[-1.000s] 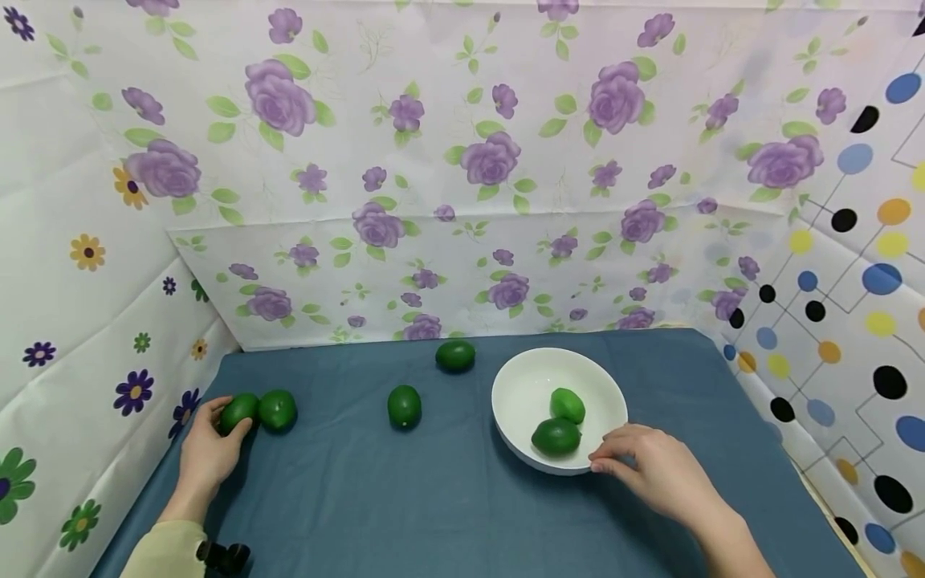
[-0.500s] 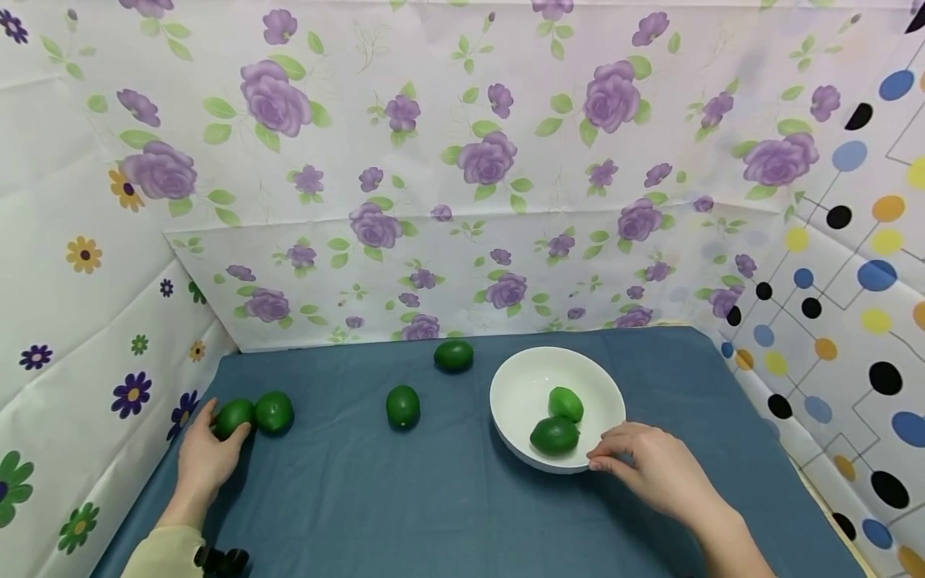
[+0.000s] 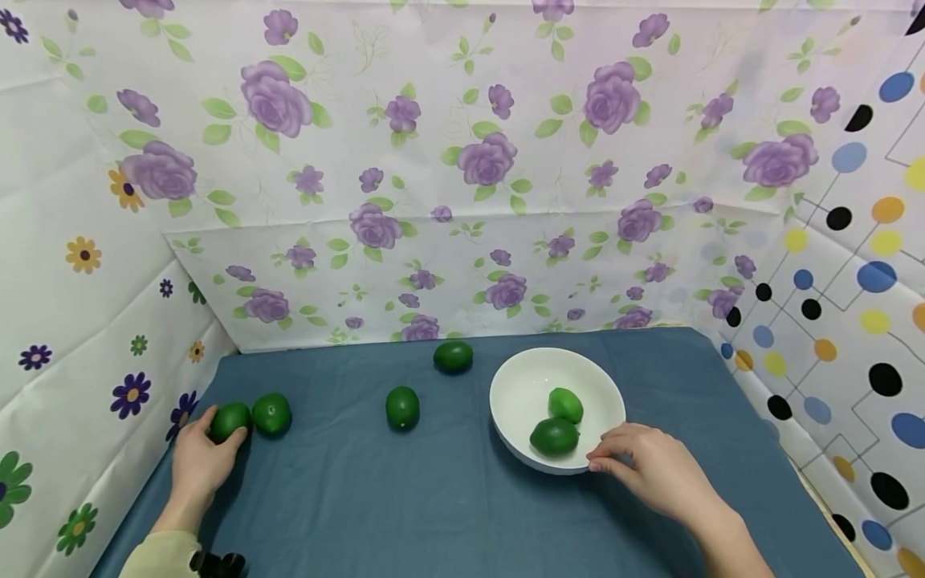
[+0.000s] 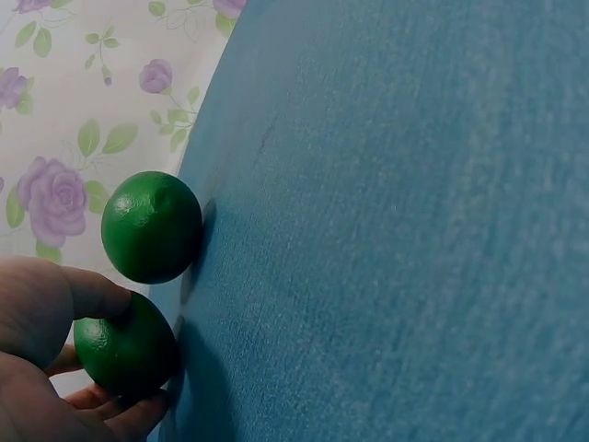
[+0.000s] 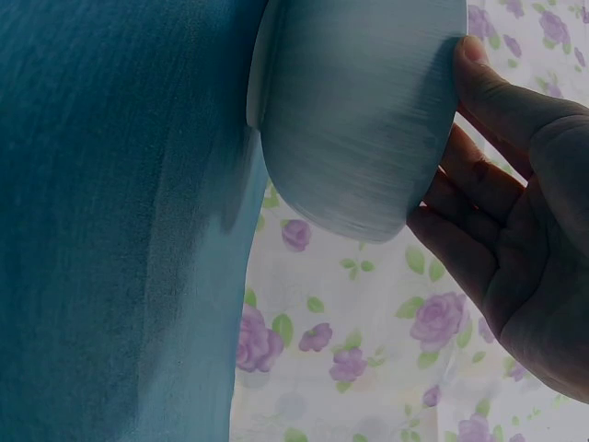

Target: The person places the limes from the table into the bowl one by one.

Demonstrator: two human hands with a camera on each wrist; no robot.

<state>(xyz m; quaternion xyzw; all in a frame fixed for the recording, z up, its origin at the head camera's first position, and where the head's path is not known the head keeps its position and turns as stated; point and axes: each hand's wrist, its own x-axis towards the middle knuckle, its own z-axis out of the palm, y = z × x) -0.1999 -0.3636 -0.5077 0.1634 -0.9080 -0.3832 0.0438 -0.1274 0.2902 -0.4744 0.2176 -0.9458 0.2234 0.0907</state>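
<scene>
So, on the blue tabletop, the white bowl, stiff-looking, has its near-right rim pinched by the fingers of the right hand; over at far left, the left hand curls its fingers round a lime just beside a second lime: likely light, firm, slightly slippery, best held across its middle.

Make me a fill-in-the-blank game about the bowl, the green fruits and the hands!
1. The bowl is colored ____.
2. Inside it lie ____ green fruits.
3. The person's ____ hand holds the bowl.
4. Counting the fruit in the left hand, ____ fruits are outside the bowl.

Missing words: white; two; right; four.
</scene>
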